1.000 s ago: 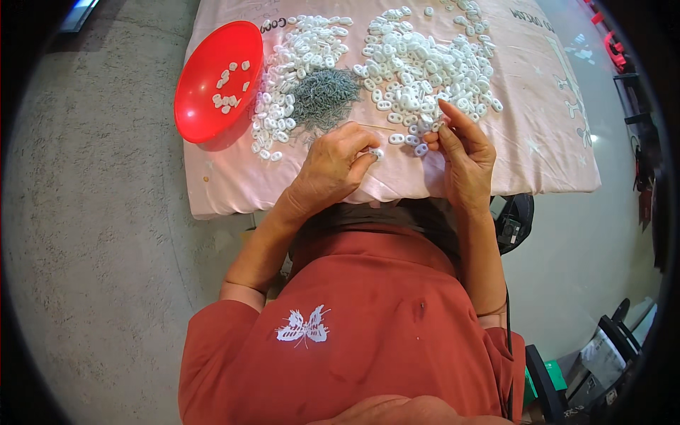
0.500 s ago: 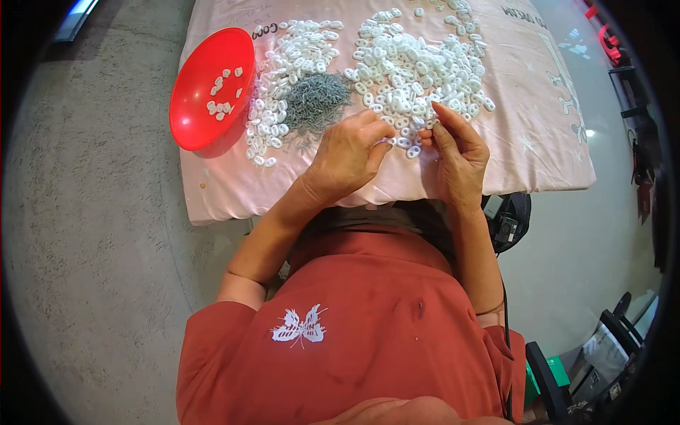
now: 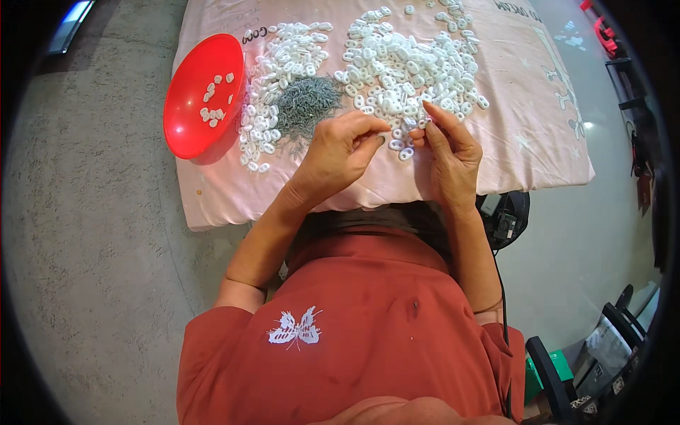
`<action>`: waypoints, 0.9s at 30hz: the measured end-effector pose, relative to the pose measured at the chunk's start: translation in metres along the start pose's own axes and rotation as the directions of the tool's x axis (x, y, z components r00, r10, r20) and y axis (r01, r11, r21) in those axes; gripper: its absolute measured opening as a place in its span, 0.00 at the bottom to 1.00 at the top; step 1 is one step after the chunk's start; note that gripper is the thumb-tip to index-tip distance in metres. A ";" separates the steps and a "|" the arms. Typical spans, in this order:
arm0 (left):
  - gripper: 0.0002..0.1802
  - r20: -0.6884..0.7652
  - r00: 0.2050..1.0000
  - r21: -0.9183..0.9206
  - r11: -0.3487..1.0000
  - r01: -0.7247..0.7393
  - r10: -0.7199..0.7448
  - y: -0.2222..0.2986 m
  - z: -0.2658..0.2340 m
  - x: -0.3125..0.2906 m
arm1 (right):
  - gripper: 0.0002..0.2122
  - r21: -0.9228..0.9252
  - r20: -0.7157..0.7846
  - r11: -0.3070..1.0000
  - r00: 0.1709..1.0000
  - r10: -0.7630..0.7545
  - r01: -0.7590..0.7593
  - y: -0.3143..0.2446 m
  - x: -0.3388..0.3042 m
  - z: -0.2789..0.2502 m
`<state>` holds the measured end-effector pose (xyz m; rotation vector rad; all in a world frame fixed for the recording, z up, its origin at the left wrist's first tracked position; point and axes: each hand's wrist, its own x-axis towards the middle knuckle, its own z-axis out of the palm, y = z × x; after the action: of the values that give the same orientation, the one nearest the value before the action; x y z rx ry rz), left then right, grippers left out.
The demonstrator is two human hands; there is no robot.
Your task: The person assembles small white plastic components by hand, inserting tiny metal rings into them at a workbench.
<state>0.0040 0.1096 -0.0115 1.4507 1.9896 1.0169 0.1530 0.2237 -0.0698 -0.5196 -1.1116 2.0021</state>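
My left hand [image 3: 341, 150] is over the front of the cloth, just right of a heap of small grey screws [image 3: 306, 106]. Its thumb and forefinger are pinched together; whatever is between them is too small to name. Facing it, my right hand [image 3: 455, 159] has its fingers curled around a small white two-hole oval piece [image 3: 428, 121], partly covered by the fingertips. Just beyond both hands spreads a big pile of similar white oval pieces [image 3: 411, 64]. A few loose ones [image 3: 406, 153] lie between the hands.
A red bowl [image 3: 185, 117] at the left holds several small white pieces. A second pile of white ovals [image 3: 290, 49] lies between the bowl and the large pile. Pink printed cloth [image 3: 524, 159] covers the table, its front edge close to my body.
My left hand has drawn slightly left, and its fingertips are further from the loose white pieces. My right hand stays curled in nearly the same place. The whole view has shifted a little.
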 end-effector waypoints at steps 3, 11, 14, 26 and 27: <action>0.10 0.051 0.959 -0.509 0.819 0.264 -0.277 -0.001 0.007 -0.001 | 0.12 -0.002 0.015 1.000 1.000 -0.004 0.004 0.001 0.000 0.001; 0.10 0.131 0.951 -0.682 0.671 0.292 -0.281 -0.008 0.007 -0.004 | 0.12 -0.035 0.023 0.999 1.000 0.002 -0.002 -0.001 -0.001 0.002; 0.10 0.128 0.948 -0.715 0.636 0.291 -0.290 -0.008 0.008 -0.005 | 0.12 -0.047 -0.007 0.999 1.000 0.021 -0.022 -0.003 -0.001 0.003; 0.09 0.082 0.958 -0.714 0.654 0.249 -0.275 -0.009 0.012 -0.009 | 0.12 -0.073 -0.020 0.992 0.995 0.102 -0.103 -0.011 -0.010 0.015; 0.08 0.067 0.958 -0.696 0.676 0.244 -0.277 -0.009 0.012 -0.009 | 0.12 -0.073 -0.035 0.992 0.994 0.103 -0.105 -0.012 -0.011 0.016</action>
<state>0.0110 0.1030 -0.0264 0.7001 1.4940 1.4591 0.1546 0.2107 -0.0515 -0.6570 -1.1646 2.0405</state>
